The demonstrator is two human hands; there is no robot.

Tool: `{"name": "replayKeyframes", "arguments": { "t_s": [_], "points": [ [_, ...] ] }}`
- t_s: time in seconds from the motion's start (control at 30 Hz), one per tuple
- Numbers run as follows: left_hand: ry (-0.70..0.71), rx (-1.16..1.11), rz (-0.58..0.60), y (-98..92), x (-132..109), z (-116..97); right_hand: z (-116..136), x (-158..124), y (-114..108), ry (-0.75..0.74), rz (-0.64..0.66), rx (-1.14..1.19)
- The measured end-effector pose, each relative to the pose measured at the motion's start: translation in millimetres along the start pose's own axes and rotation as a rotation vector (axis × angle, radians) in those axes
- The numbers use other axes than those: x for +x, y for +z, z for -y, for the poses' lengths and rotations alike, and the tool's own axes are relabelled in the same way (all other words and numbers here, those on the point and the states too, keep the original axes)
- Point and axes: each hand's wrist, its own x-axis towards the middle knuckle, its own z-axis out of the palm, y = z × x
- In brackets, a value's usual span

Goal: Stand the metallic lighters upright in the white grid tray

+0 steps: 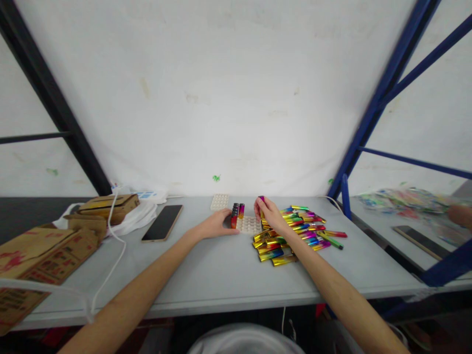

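A pale tray with rows of round holes [250, 225] lies on the table. Along its left end stand several upright lighters [234, 216] with dark tops, and one purple-and-gold lighter [241, 211] is beside them. My left hand [217, 224] is curved round the tray's left end, fingers behind and thumb in front, against the standing lighters. Above the right part of the tray, my right hand [271, 214] pinches an upright purple-topped lighter [261, 198]. Just right of the tray, partly under my right forearm, spreads a heap of shiny multicoloured lighters [275, 253].
Another pale holed tray [220, 202] lies near the wall. To the left are a phone [162, 223], cardboard boxes [55, 250] and a white cable [117, 238]. A blue metal frame [363, 118] borders the right; beyond it are another phone [420, 242] and a person's blurred hand [459, 216].
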Motion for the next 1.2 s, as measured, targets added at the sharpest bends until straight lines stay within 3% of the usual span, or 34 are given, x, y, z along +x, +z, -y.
{"name": "replayKeyframes", "arguments": {
  "t_s": [0.1,0.33,0.67,1.0,1.2],
  "points": [
    [-0.01,0.001,0.001,0.3,0,1,-1,-1,6,0.049,-0.019,-0.005],
    [-0.018,0.001,0.017,0.3,-1,2,1,-7,12,-0.057,-0.18,-0.406],
    [-0.039,0.016,0.001,-0.5,0,0,-2,-5,14,-0.055,-0.234,-0.553],
    [-0.031,0.009,0.022,-0.9,-1,-1,-3,-7,14,-0.111,-0.201,-0.537],
    [-0.033,0.006,0.015,1.0,-1,2,-6,-6,17,-0.264,-0.081,-0.616]
  ]
}}
